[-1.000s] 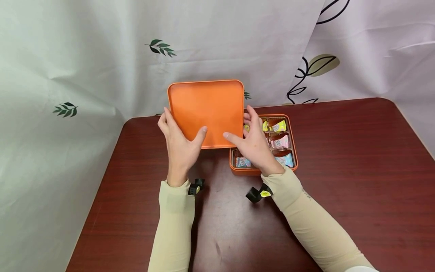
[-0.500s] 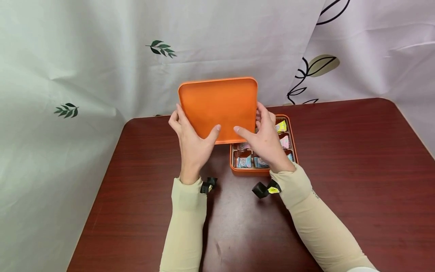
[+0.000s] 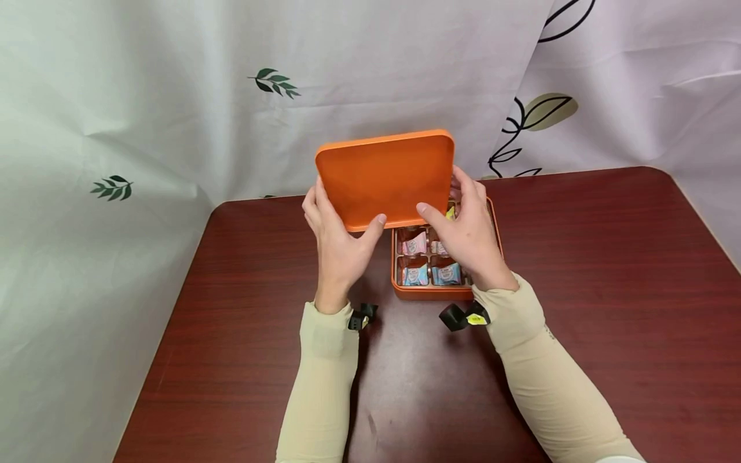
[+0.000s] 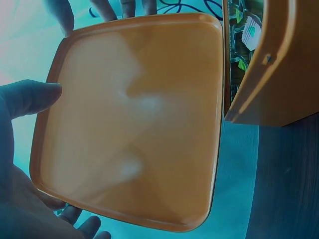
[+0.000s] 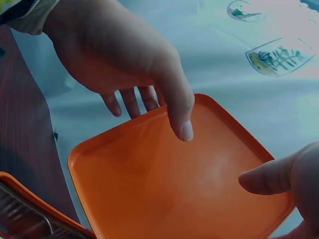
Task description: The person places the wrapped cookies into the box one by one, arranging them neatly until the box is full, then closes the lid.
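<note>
An orange square lid (image 3: 386, 175) is held tilted in the air over the left part of an orange box (image 3: 431, 292). My left hand (image 3: 338, 247) grips its left edge, thumb on the inside face. My right hand (image 3: 469, 235) grips its right edge the same way. The left wrist view shows the lid's hollow inside (image 4: 134, 119) with my thumb (image 4: 30, 97) on it and the box's wall (image 4: 279, 64) beside it. In the right wrist view both thumbs press on the lid's inside (image 5: 164, 194). The box holds several wrapped sweets (image 3: 415, 244) in compartments.
The box stands on a dark red wooden table (image 3: 579, 289). White cloth (image 3: 145, 96) with leaf prints hangs behind it and at the left. Black wrist straps (image 3: 361, 316) sit at both cuffs.
Both hands have carried the lid to the right and tipped it flatter over the box. It now covers the box's rear left part.
</note>
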Action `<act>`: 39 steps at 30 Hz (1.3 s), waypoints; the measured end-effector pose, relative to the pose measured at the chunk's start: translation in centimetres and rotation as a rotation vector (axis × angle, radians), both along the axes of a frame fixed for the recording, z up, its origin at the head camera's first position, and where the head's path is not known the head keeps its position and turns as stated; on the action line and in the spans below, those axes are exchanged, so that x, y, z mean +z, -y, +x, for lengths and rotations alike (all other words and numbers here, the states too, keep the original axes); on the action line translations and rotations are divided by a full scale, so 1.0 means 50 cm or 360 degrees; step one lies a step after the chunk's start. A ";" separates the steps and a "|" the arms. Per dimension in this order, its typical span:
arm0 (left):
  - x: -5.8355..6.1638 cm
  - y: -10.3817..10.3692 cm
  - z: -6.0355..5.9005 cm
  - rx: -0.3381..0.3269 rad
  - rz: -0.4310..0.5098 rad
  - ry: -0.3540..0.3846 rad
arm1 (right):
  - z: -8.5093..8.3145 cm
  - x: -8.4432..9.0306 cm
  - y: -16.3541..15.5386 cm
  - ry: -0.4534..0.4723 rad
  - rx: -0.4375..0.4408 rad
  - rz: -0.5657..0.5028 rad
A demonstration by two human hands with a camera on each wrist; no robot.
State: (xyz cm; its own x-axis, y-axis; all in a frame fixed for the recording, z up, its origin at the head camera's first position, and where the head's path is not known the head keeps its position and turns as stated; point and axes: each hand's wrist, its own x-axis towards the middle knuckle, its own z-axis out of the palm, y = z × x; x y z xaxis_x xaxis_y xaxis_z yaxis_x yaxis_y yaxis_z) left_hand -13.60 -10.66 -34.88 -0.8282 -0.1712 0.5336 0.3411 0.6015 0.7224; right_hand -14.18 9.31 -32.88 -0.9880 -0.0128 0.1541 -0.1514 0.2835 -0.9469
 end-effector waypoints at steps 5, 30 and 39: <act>-0.002 -0.009 0.001 -0.0022 -0.0032 -0.0005 | -0.001 0.005 -0.016 0.0039 -0.0024 -0.0012; -0.015 -0.038 -0.003 -0.0289 0.0093 -0.0150 | 0.004 0.026 -0.060 -0.0098 -0.0104 -0.0015; -0.019 -0.047 -0.004 -0.0359 0.0258 -0.0136 | 0.007 0.032 -0.067 -0.0093 -0.0228 0.0003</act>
